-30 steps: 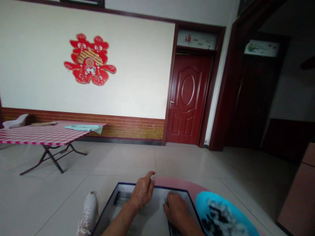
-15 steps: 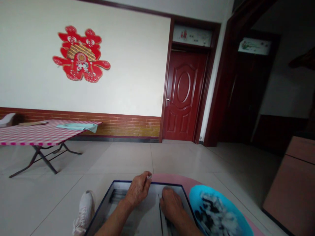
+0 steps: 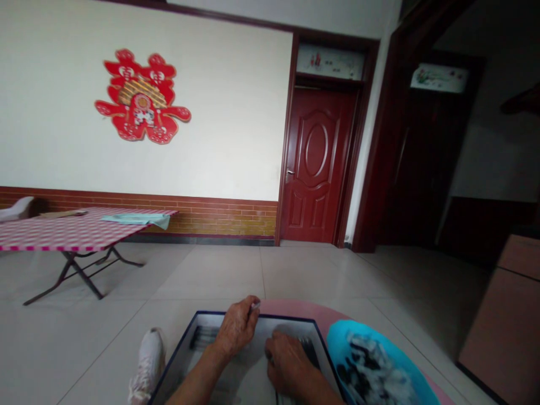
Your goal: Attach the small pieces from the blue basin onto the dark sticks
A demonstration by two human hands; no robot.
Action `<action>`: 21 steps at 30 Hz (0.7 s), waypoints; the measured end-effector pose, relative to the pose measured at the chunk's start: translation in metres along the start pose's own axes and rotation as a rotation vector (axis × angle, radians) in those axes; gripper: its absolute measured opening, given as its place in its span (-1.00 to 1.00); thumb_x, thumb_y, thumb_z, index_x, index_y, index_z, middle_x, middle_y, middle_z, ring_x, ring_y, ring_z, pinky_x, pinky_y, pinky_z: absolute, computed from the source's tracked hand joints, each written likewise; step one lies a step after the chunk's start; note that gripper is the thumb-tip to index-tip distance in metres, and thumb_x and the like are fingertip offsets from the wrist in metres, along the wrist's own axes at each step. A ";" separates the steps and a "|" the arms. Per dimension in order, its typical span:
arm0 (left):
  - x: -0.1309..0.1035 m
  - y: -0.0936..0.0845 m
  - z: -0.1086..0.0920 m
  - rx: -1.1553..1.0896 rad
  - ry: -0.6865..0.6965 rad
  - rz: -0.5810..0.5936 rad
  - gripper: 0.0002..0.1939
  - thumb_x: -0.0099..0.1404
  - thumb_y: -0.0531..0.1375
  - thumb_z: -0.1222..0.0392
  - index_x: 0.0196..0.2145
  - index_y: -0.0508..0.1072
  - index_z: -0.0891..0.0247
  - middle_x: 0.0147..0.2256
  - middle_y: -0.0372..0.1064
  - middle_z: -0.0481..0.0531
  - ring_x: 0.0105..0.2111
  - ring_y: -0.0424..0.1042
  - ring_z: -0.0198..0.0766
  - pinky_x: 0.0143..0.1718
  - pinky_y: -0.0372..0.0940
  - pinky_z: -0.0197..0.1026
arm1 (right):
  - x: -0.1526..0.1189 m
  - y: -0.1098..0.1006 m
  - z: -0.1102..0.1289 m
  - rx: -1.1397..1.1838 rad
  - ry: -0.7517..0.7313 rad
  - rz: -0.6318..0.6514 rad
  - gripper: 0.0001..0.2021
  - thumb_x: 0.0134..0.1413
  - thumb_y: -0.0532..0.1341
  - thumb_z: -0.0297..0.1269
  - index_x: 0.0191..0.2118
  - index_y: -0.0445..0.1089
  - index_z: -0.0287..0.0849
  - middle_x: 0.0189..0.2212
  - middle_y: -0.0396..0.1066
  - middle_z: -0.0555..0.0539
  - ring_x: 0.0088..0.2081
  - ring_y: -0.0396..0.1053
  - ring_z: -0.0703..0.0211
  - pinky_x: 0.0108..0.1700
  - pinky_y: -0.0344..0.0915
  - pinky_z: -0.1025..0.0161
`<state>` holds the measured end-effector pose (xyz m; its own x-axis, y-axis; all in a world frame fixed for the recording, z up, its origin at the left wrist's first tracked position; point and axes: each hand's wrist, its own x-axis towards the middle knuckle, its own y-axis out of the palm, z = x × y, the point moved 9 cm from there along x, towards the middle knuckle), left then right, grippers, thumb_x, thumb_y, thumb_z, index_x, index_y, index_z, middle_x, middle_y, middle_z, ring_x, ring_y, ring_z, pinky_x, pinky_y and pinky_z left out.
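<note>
My left hand (image 3: 238,326) is closed in a pinch over the far side of a shallow white box with a dark-blue rim (image 3: 287,318). A small whitish, clear-looking piece (image 3: 255,306) pokes out at its fingertips; its kind is too small to tell. Inside the box, my right hand (image 3: 289,360) has curled fingers, and what they hold, if anything, is hidden. Thin dark rods (image 3: 310,351) lie beside it along the right wall. More dark rods (image 3: 205,336) rest in the far left corner, left of my left wrist.
A blue basin (image 3: 337,332) with loose white and black pieces stands right of the box. Both sit on a pink round surface (image 3: 295,307). A white shoe (image 3: 147,360) is at the left. A folding table (image 3: 84,230) with checked top stands farther left, and a brown cabinet (image 3: 502,315) at right.
My right hand has shifted slightly left and lower, uncovering the dark rods on its right. The left hand stays almost in place, still pinching the small piece.
</note>
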<state>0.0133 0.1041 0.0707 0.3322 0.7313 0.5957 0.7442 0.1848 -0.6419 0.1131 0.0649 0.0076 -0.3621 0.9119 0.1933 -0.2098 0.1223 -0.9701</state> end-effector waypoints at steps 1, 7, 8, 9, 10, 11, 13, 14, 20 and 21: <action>0.000 0.000 0.000 0.007 0.000 0.001 -0.78 0.30 -0.05 0.18 -0.20 0.33 0.23 -0.52 0.36 -0.05 -0.50 0.37 -0.29 -0.44 0.17 -0.32 | 0.000 -0.002 -0.001 -0.010 0.009 -0.003 -0.77 -0.19 0.07 -0.52 -0.34 0.38 -0.22 -0.31 0.39 -0.14 -0.26 0.35 0.11 -0.24 0.19 0.25; -0.001 0.001 0.000 0.018 0.004 0.006 -0.79 0.30 -0.05 0.20 -0.20 0.33 0.24 -0.48 0.39 -0.02 -0.47 0.38 -0.29 -0.42 0.18 -0.31 | 0.001 -0.005 -0.011 -0.059 0.069 -0.027 -0.70 -0.21 0.02 -0.63 -0.36 0.40 -0.24 -0.32 0.41 -0.18 -0.28 0.37 0.08 -0.27 0.21 0.25; -0.001 0.001 -0.001 0.019 0.005 0.006 -0.79 0.30 -0.05 0.20 -0.20 0.33 0.24 -0.48 0.39 -0.02 -0.48 0.38 -0.29 -0.42 0.18 -0.31 | 0.002 -0.004 -0.011 -0.061 0.065 -0.037 -0.70 -0.20 0.03 -0.63 -0.36 0.40 -0.24 -0.32 0.41 -0.18 -0.28 0.37 0.07 -0.27 0.21 0.24; -0.001 0.001 -0.001 0.020 0.006 0.009 -0.78 0.30 -0.05 0.20 -0.19 0.33 0.24 -0.49 0.39 -0.03 -0.48 0.38 -0.29 -0.43 0.18 -0.31 | 0.002 -0.002 -0.011 -0.061 0.057 -0.048 -0.71 -0.19 0.04 -0.61 -0.36 0.41 -0.24 -0.31 0.42 -0.19 -0.27 0.38 0.06 -0.26 0.22 0.23; -0.001 0.002 -0.001 0.020 0.005 0.014 -0.78 0.30 -0.05 0.20 -0.19 0.33 0.25 -0.50 0.38 -0.03 -0.49 0.38 -0.29 -0.43 0.18 -0.31 | 0.003 -0.001 -0.011 -0.059 0.050 -0.060 -0.73 -0.17 0.04 -0.60 -0.35 0.41 -0.24 -0.31 0.42 -0.19 -0.27 0.38 0.04 -0.25 0.22 0.23; -0.001 0.003 0.000 0.019 0.006 0.018 -0.78 0.30 -0.05 0.19 -0.19 0.33 0.24 -0.50 0.38 -0.03 -0.49 0.38 -0.29 -0.44 0.19 -0.31 | 0.003 0.000 -0.011 -0.056 0.044 -0.069 -0.74 -0.16 0.05 -0.58 -0.35 0.41 -0.24 -0.30 0.42 -0.19 -0.26 0.38 0.03 -0.25 0.23 0.22; -0.001 0.004 0.001 0.012 0.012 0.023 -0.78 0.30 -0.05 0.19 -0.19 0.33 0.24 -0.49 0.39 -0.03 -0.48 0.39 -0.28 -0.43 0.20 -0.31 | 0.003 0.001 -0.011 -0.052 0.040 -0.075 -0.77 -0.13 0.07 -0.54 -0.35 0.42 -0.24 -0.30 0.42 -0.21 -0.27 0.38 0.03 -0.25 0.23 0.22; -0.001 0.005 0.001 0.008 0.016 0.024 -0.77 0.30 -0.06 0.18 -0.19 0.33 0.23 -0.48 0.39 -0.03 -0.46 0.39 -0.28 -0.42 0.20 -0.31 | 0.003 0.001 -0.010 -0.051 0.040 -0.072 -0.78 -0.12 0.07 -0.53 -0.35 0.42 -0.25 -0.30 0.42 -0.22 -0.28 0.38 0.03 -0.26 0.23 0.22; 0.000 0.009 0.007 -0.004 0.014 0.048 -0.74 0.33 -0.10 0.10 -0.18 0.32 0.20 -0.44 0.42 0.00 -0.41 0.43 -0.24 -0.36 0.24 -0.28 | 0.007 -0.018 -0.001 -0.021 0.027 -0.081 -0.81 -0.10 0.09 -0.45 -0.36 0.43 -0.22 -0.33 0.44 -0.18 -0.29 0.39 0.07 -0.28 0.22 0.25; 0.000 0.009 0.008 -0.006 0.013 0.046 -0.74 0.33 -0.10 0.09 -0.18 0.31 0.20 -0.42 0.43 0.00 -0.40 0.43 -0.24 -0.35 0.24 -0.28 | 0.009 -0.025 0.001 -0.008 0.021 -0.095 -0.82 -0.09 0.09 -0.44 -0.36 0.43 -0.21 -0.34 0.44 -0.16 -0.28 0.39 0.08 -0.27 0.22 0.26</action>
<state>0.0157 0.1112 0.0613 0.3738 0.7301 0.5721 0.7314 0.1472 -0.6658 0.1146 0.0699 0.0337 -0.3219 0.9040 0.2814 -0.2352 0.2116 -0.9486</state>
